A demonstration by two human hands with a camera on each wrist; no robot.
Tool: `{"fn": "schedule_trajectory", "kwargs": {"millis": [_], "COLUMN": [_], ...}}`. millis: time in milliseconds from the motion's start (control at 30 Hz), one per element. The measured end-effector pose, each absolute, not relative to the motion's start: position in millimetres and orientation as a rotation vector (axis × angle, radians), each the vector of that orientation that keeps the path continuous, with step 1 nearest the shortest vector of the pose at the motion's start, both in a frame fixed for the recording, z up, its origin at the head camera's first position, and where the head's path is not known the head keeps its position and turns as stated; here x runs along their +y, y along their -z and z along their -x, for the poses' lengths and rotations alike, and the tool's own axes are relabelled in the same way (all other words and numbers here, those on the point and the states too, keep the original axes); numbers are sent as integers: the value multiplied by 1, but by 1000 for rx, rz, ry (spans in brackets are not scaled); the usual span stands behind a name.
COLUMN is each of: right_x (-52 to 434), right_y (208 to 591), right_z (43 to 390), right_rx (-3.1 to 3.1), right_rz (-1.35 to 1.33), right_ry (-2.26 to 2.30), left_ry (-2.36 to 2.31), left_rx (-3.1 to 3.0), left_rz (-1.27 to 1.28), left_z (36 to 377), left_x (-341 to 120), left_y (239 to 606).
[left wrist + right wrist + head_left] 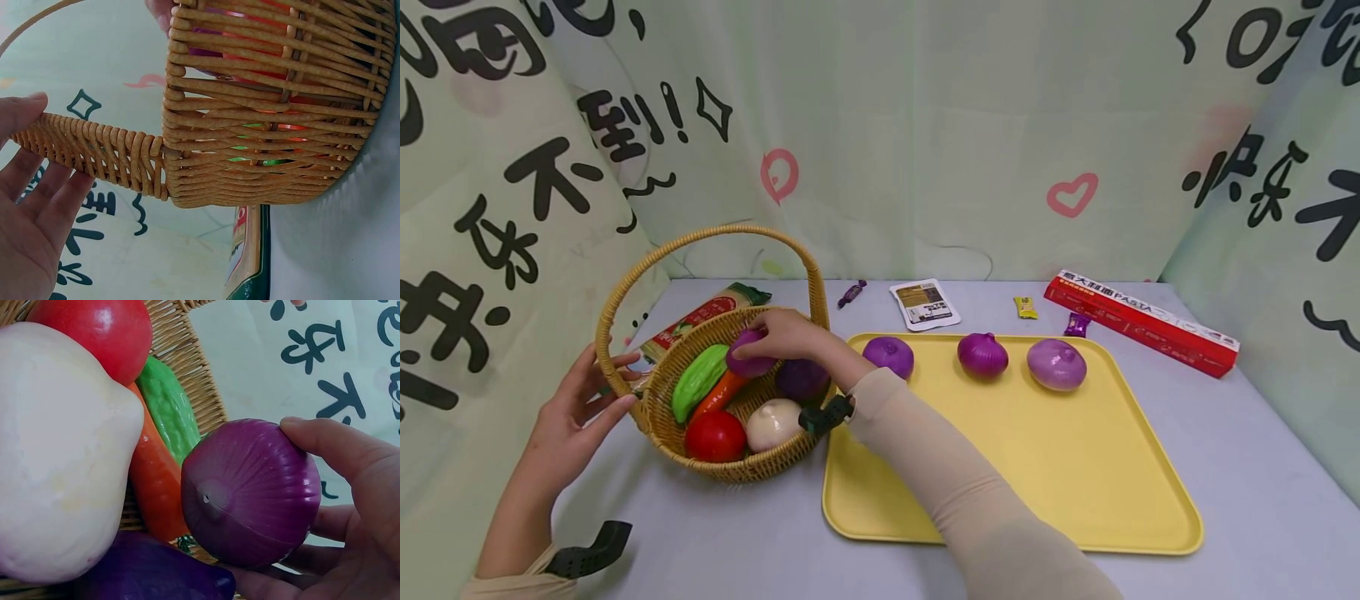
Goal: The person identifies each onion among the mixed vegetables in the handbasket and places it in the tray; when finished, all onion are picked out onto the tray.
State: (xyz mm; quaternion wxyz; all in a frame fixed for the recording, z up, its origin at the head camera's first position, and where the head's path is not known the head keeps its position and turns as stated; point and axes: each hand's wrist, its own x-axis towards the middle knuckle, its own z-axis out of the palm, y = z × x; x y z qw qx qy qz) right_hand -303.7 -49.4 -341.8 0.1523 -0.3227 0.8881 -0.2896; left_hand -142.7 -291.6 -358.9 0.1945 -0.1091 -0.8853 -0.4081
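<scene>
A wicker basket [658,412] with a tall handle stands left of a yellow tray [1022,467]. My right hand [778,333] reaches into the basket and grips a purple onion [747,354] [250,490]. Under it lie a green vegetable [698,382] [165,406], a carrot [721,392] [156,481], a red tomato [715,436] [94,328], a white onion [772,422] [56,450] and another purple one [802,379] [150,572]. My left hand [576,408] [28,206] rests with straight fingers against the basket's handle base [94,150]. Three purple onions [982,355] sit in a row along the tray's far side.
A red pasta box [1138,321] lies at the back right. A pasta packet [696,317] [247,256] lies behind the basket. A white sachet [924,303] and small wrapped sweets [1026,307] sit behind the tray. Printed cloth walls close the table on three sides.
</scene>
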Motion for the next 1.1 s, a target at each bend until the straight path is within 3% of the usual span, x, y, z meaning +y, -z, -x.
{"fn": "schedule_trajectory", "kwargs": {"millis": [1100], "right_x": [-21], "right_y": [328], "right_z": [296], "right_rx": [2586], "right_rz": [1084], "right_ry": [962], "left_ry": [1153], "left_rx": [-2480], "left_rz": [321], "left_z": [142], "left_x": [-291], "left_y": [359]}}
